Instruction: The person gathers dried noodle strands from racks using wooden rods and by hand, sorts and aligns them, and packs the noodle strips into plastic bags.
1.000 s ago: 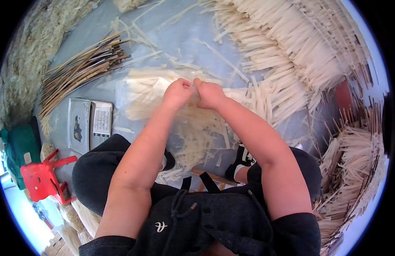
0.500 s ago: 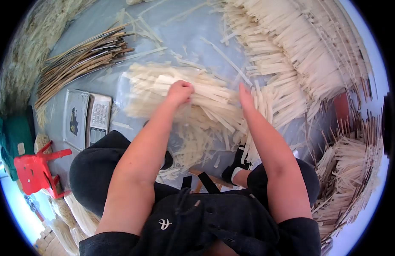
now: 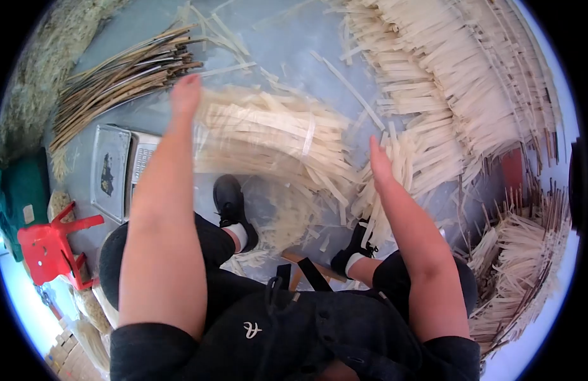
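Observation:
A bundle of pale flat strips (image 3: pixel 268 127) lies on the grey floor in front of me, with a thin band around its right part. Beyond the bundle's left end is my left hand (image 3: pixel 185 95), close to a pile of thin brown sticks (image 3: pixel 126 79); it is smeared, and whether its fingers hold anything cannot be made out. My right hand (image 3: pixel 380 162) is just past the bundle's right end, beside loose strips (image 3: pixel 402 152). Its fingers are stretched out and hold nothing.
Layered rows of pale strips on sticks (image 3: pixel 434 76) fill the upper right, with another heap (image 3: pixel 519 254) at the lower right. A scale (image 3: pixel 113 168), a red plastic stool (image 3: pixel 49 247) and a green bag (image 3: pixel 27 190) are on the left. My shoes flank scattered scraps.
My left hand has moved from the bundle out to the left, towards the sticks. My right hand has left the bundle's middle and moved right. The band now shows on the bundle.

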Motion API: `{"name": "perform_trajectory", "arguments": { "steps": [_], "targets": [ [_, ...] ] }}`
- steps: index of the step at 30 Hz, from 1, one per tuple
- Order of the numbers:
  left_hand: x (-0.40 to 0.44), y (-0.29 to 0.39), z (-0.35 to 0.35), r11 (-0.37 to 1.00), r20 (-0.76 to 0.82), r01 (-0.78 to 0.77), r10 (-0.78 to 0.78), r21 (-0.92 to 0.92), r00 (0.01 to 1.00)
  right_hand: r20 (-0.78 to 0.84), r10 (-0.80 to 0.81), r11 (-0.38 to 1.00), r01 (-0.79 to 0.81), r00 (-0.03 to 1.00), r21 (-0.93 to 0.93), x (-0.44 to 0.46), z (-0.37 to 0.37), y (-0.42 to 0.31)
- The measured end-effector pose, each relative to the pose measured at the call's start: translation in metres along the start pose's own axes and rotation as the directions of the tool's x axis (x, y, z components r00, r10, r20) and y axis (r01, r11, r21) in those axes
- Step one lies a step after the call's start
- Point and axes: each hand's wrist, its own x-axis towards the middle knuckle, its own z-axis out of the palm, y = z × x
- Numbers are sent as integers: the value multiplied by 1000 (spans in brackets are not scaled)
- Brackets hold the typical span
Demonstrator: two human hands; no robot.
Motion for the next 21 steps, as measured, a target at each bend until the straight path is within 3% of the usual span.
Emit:
{"name": "perform_trajectory", "arguments": {
  "steps": [1,2,3,4,5,6,8,9,11,12,14,15,16,17,18,20,21],
  "targets": [
    [12,-42,0,999,-29,52,-52,-10,998,-6,5,1000,-5,1000,-10,-24,0,-10],
    [20,-81,9,995,-62,101,-102,-19,993,105,139,954,-161,985,252,-65,10,-41],
    [15,-97,17,995,-61,99,-100,-24,993,192,163,891,-228,968,393,-72,23,-50],
    [4,-108,22,926,131,324,-303,-194,944,278,186,802,-309,943,511,-79,35,-59],
    [-6,-116,23,779,349,553,-450,-297,822,312,150,784,-305,938,541,-70,48,-52],
    [-8,-116,21,782,352,553,-450,-288,821,314,156,778,-312,937,545,-62,61,-53],
    [-9,-112,12,617,696,752,-434,-232,572,366,-99,757,-168,925,631,-51,78,-57],
    [-7,-91,-1,624,694,746,-431,-233,577,364,-105,753,-165,926,637,-51,75,-65],
    [-14,-43,-34,762,560,625,-597,170,575,339,-51,913,-94,939,397,-58,64,-80],
    [-4,-60,-33,759,556,630,-598,164,576,343,-56,915,-89,938,393,-46,56,-72],
    [25,-109,-20,867,242,429,-486,254,840,203,-189,982,182,961,54,-14,39,-40],
    [20,-109,-15,867,247,431,-488,250,837,201,-187,982,181,962,47,-11,41,-29],
    [11,-105,-8,861,364,494,-503,125,784,252,-32,963,-38,967,268,-14,41,-18],
    [0,-101,-1,829,477,560,-494,6,727,333,104,849,-258,937,461,-16,40,-8],
    [-10,-95,4,774,581,624,-462,-104,670,331,105,850,-257,938,460,-30,43,-16],
    [-18,-84,9,604,753,744,-338,-286,564,474,39,720,-353,880,598,-68,59,-60],
    [-16,-79,6,607,752,742,-338,-285,566,475,36,718,-353,879,600,-69,64,-73]
  ]
}}
